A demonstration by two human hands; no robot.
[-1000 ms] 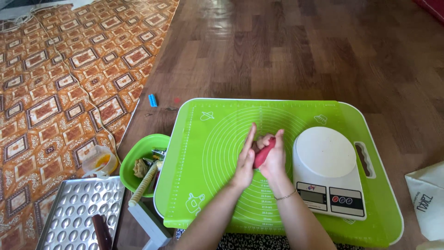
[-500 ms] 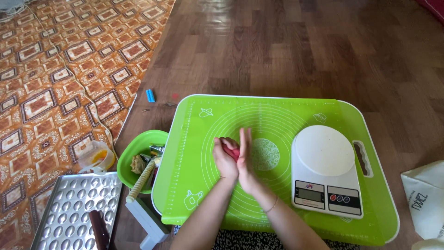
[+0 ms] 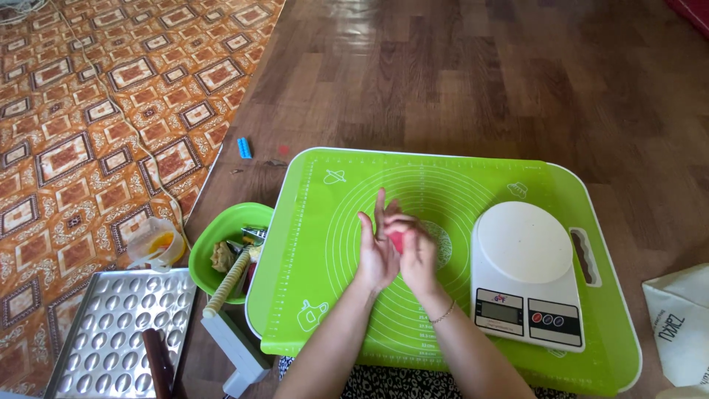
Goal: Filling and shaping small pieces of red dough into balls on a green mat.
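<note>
My left hand (image 3: 375, 251) and my right hand (image 3: 418, 255) are pressed palm to palm above the middle of a green silicone mat (image 3: 340, 222). Between the palms sits a small red lump of dough (image 3: 397, 241), mostly hidden, only its top edge showing. The left fingers point up and away from me; the right hand is cupped against them. A thin bracelet circles my right wrist. The mat lies on a white-edged green board (image 3: 591, 214) on the wooden floor.
A white kitchen scale (image 3: 524, 273) stands on the mat's right side. Left of the board are a green bowl (image 3: 214, 236) with tools, a ridged roller (image 3: 227, 282), a dimpled metal tray (image 3: 118, 332), a small cup (image 3: 155, 242), a patterned carpet (image 3: 96, 111) and a blue piece (image 3: 244, 148). A white bag (image 3: 683, 325) lies at right.
My hands slid against each other with the red dough between them: the right hand was ahead first, then the left fingers moved forward. The camera view shifted slightly.
</note>
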